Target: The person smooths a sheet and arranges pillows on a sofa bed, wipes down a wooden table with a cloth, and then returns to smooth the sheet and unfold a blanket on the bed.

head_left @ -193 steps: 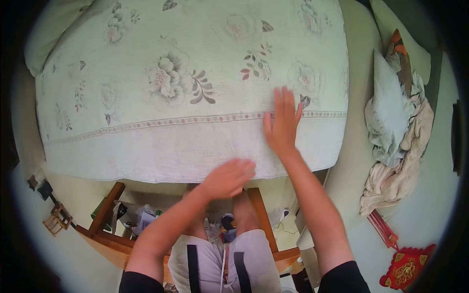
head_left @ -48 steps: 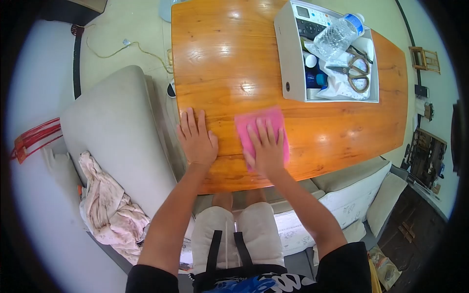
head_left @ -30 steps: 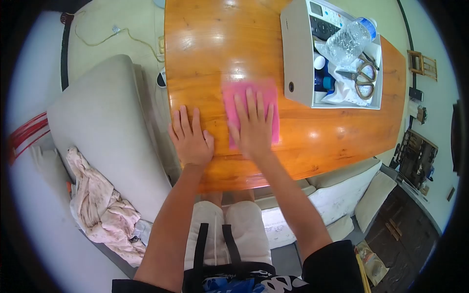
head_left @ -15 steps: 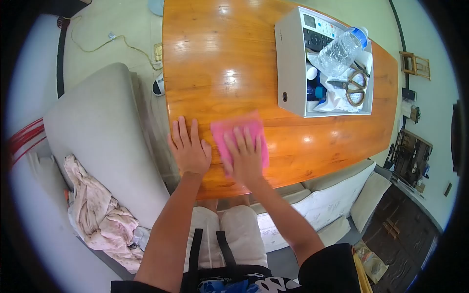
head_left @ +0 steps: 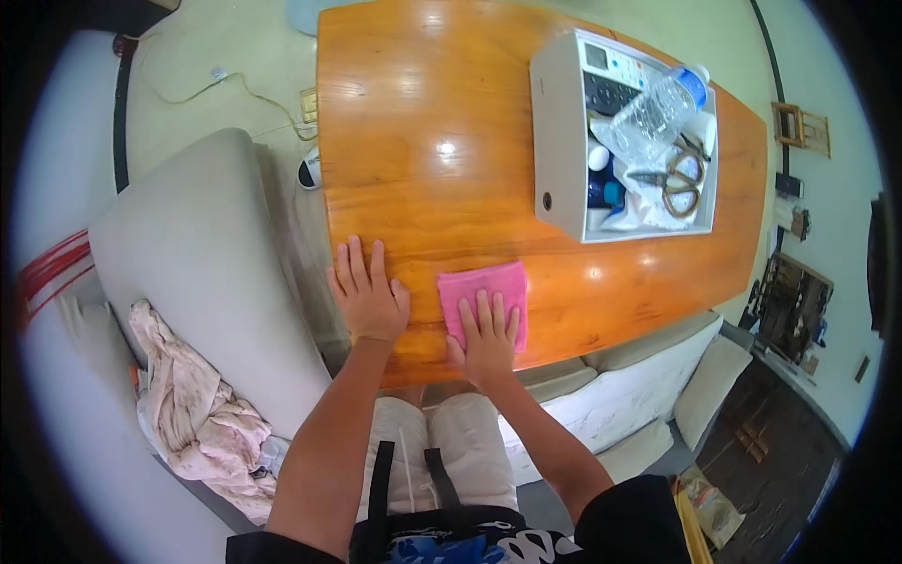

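Observation:
Under my right hand [head_left: 489,343] lies a folded pink cloth [head_left: 455,289], flat on the wooden table [head_left: 423,202] near its front edge. The fingers of that hand are stretched out and rest on top of the cloth. To the left, my left hand [head_left: 369,299] is laid flat on the bare wood by the table's left edge, fingers spread, with nothing in it. A gap of wood separates it from the cloth.
A white box [head_left: 564,141] stands on the table's right part, holding a clear plastic bottle [head_left: 653,113], scissors [head_left: 678,183], remote controls [head_left: 611,94] and tissue. A grey sofa seat [head_left: 197,244] with a crumpled blanket [head_left: 202,404] is at left. A pale sofa [head_left: 601,404] runs along the front.
My right hand and the pink cloth have slid toward my body and slightly right. My left hand stays at the same spot on the table, while the whole view has shifted a little.

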`<state>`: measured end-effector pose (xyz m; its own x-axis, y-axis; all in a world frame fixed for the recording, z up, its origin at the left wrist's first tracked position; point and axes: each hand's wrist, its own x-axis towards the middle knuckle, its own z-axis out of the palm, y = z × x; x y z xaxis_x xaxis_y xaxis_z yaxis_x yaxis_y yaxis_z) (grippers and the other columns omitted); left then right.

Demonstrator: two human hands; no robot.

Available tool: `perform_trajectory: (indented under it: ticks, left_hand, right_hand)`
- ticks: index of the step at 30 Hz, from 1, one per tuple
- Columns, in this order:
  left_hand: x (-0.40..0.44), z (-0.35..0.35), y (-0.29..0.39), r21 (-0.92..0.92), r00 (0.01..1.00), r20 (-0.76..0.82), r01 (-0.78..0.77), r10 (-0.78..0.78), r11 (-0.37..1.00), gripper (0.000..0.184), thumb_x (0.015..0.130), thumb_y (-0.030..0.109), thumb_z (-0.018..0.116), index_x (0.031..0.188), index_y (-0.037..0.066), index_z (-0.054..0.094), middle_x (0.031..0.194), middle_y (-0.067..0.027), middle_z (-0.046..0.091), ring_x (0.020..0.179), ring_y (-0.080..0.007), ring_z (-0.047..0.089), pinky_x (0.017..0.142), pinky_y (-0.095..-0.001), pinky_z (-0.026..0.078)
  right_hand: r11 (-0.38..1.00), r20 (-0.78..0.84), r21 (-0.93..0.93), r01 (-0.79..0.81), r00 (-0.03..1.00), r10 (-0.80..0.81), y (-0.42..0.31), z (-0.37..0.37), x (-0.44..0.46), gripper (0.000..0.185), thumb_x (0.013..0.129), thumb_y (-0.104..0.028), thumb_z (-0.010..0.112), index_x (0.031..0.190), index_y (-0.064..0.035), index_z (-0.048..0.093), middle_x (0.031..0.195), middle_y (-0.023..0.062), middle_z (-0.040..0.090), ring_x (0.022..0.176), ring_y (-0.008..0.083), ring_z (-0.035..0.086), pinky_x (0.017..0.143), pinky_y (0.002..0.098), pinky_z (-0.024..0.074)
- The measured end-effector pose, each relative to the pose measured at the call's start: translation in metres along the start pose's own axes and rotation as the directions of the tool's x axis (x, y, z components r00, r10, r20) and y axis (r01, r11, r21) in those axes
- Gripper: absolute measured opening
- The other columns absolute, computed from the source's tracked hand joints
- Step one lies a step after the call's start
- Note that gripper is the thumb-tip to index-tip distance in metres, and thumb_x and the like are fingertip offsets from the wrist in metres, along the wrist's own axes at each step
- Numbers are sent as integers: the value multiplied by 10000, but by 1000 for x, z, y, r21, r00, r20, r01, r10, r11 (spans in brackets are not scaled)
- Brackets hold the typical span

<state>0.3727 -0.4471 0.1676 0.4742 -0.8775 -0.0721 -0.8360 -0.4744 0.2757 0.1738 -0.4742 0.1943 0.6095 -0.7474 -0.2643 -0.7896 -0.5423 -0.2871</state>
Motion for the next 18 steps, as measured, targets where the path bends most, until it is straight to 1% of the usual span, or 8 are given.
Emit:
perform_trajectory:
  ticks: [2,4,6,9,11,14,16,18]
  left_hand:
    - [5,-1,-3,4,1000,6,1,-1,1000,635,870,222,491,1476,70,377,1596,-196,245,1483,-383,186,1185,-571,146]
    - [3,-3,-2,-3,1000,22,4,-4,1000,634,873,223,488,1477,69,375,1595,-197,246,1482,-382,189,1184,-572,148]
    - [6,0,-2,0,1000,13,3,-3,1000,633,866,222,493,1471,71,387,1593,-195,253,1478,-382,200,1180,-574,157]
    - [3,-1,-1,-12,1000,-7,9,-9,1000,630,855,220,502,1460,71,408,1585,-195,270,1471,-384,220,1174,-576,175]
    - [2,0,-2,-16,1000,-20,7,-7,1000,628,848,218,508,1452,70,421,1580,-197,281,1466,-387,232,1170,-576,185]
    - [6,-1,-1,-24,999,-35,0,-1,1000,625,844,215,513,1446,68,431,1573,-200,293,1461,-390,244,1167,-575,194]
    - [5,-1,0,-40,999,-37,8,-10,999,623,846,214,512,1446,68,429,1571,-201,297,1460,-390,246,1167,-574,195]
    - [5,2,-1,-38,998,-52,24,-26,999,623,830,243,524,1434,98,469,1572,-181,316,1455,-374,274,1159,-578,214]
  right_hand:
    - [999,-6,-22,37,999,-38,8,6,10,705,889,-422,603,1499,-124,412,1586,186,292,1460,435,236,1155,664,118]
    - [997,-46,-59,50,998,-53,8,-11,58,715,881,-424,612,1501,-130,411,1585,189,294,1460,438,233,1155,663,118]
    - [995,-74,-77,67,995,-73,7,-18,111,671,910,-429,584,1502,-162,414,1594,131,303,1471,385,241,1157,653,143]
    - [989,-203,-100,106,971,-124,-6,-32,185,639,915,-386,588,1488,-154,427,1574,133,338,1449,384,289,1158,643,163]
    - [990,-285,-91,103,950,-125,-15,-30,207,632,916,-372,591,1486,-154,429,1564,132,355,1440,377,309,1161,634,170]
    - [991,-247,-47,127,960,-134,-17,-20,174,639,909,-370,597,1488,-157,430,1554,129,372,1439,365,315,1164,625,177]
    - [989,-147,-8,146,978,-146,-10,-14,123,646,900,-377,602,1488,-170,434,1557,120,371,1441,352,317,1170,608,176]
    - [993,-89,-32,112,989,-114,2,-13,75,642,858,-364,619,1459,-179,484,1546,109,397,1437,343,333,1165,599,200]
